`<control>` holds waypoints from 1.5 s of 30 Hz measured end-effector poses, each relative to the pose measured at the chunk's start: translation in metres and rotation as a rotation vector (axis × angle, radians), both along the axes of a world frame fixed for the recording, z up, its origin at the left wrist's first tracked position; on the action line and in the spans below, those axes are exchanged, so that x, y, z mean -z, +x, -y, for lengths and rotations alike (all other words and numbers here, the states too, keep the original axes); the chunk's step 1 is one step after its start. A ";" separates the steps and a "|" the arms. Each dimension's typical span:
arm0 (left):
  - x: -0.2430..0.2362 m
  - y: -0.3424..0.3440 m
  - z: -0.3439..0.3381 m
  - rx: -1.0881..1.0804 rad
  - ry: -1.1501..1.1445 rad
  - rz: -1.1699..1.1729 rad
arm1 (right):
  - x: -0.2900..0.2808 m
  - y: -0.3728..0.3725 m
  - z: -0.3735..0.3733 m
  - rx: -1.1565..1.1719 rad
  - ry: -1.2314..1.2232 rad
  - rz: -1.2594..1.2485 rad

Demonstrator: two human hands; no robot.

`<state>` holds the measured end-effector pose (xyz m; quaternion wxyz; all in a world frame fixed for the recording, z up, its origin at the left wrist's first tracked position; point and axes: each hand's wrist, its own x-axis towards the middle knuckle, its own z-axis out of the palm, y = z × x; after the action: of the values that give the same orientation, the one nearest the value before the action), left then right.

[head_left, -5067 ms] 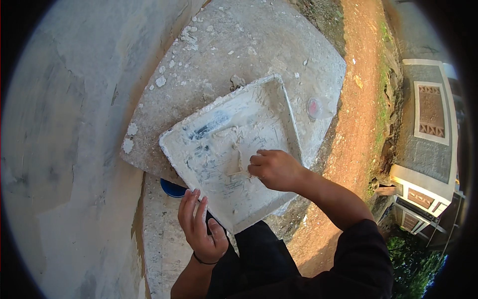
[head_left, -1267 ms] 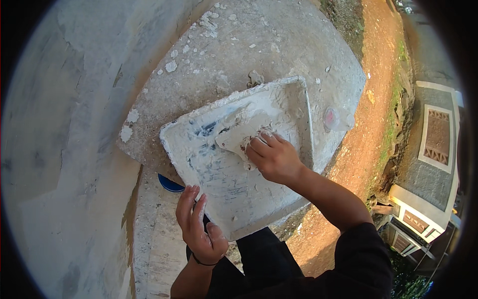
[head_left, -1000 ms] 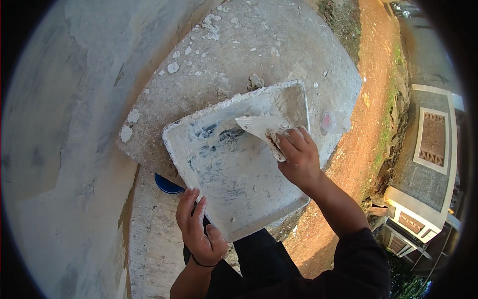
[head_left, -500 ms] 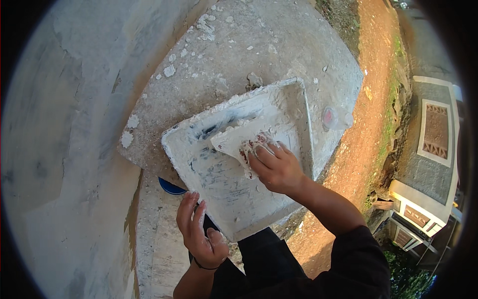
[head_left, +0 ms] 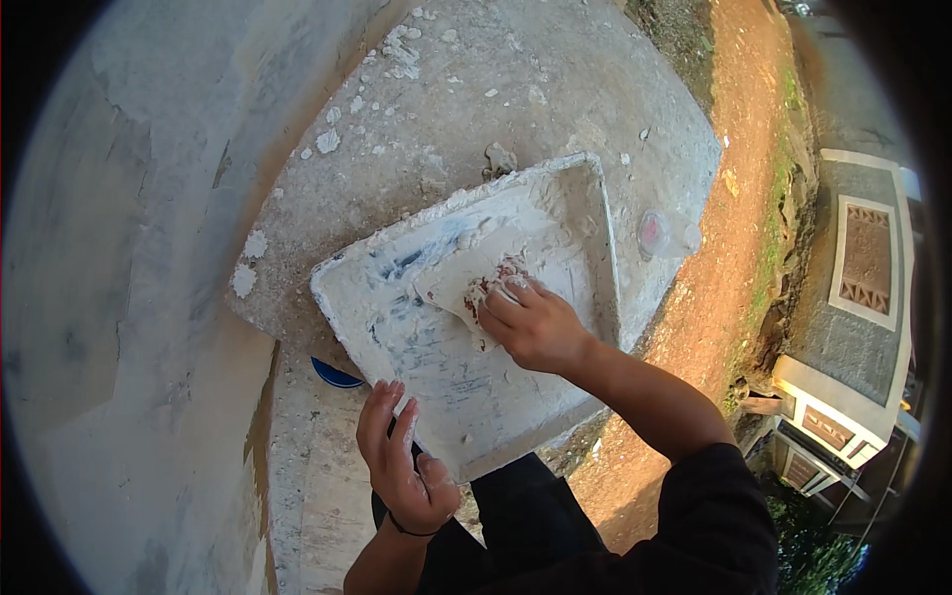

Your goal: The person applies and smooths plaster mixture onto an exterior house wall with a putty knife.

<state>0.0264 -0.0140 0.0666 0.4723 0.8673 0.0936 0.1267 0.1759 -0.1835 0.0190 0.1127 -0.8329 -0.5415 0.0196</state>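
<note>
A shallow rectangular tray (head_left: 605, 233), crusted with white plaster, sits at a slant in front of me. Inside it, my right hand (head_left: 535, 322) is closed around the plaster-caked reddish handle of a broad scraper (head_left: 446, 290). The scraper's blade lies low over the wet plaster, and a white coat hides most of it. At the tray's near left edge is my left hand (head_left: 405, 456), fingers stretched and apart, smeared with white. Its fingertips are at the rim, seemingly touching it; nothing is grasped. A dark band circles the left wrist.
Under the tray is a rough concrete slab (head_left: 555, 89) spotted with dried plaster. A grey wall (head_left: 129, 297) rises on the left. A clear plastic cup (head_left: 666, 236) lies near the slab's right edge. Something round and blue (head_left: 337, 374) shows below the tray. Reddish dirt ground (head_left: 734, 258) runs along the right.
My right hand and the scraper have shifted slightly left and away from me within the tray. The tray's left corner appears slightly further left. My left hand stays almost in place.
</note>
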 end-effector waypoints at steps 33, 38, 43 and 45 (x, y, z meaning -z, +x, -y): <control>-0.007 -0.002 0.002 0.076 -0.061 -0.014 | -0.004 -0.011 -0.006 0.189 0.090 -0.243; -0.007 -0.004 -0.010 0.076 -0.064 -0.028 | -0.011 -0.002 0.004 0.228 0.044 -0.238; -0.009 0.027 -0.023 0.116 0.023 0.091 | -0.007 -0.006 -0.029 0.405 0.089 -0.102; -0.008 0.037 -0.032 0.113 0.017 0.122 | -0.014 -0.010 -0.031 0.407 0.095 -0.064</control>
<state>0.0637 0.0181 0.0750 0.4761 0.8659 0.0146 0.1530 0.1662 -0.1524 0.0331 0.1706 -0.9178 -0.3586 -0.0028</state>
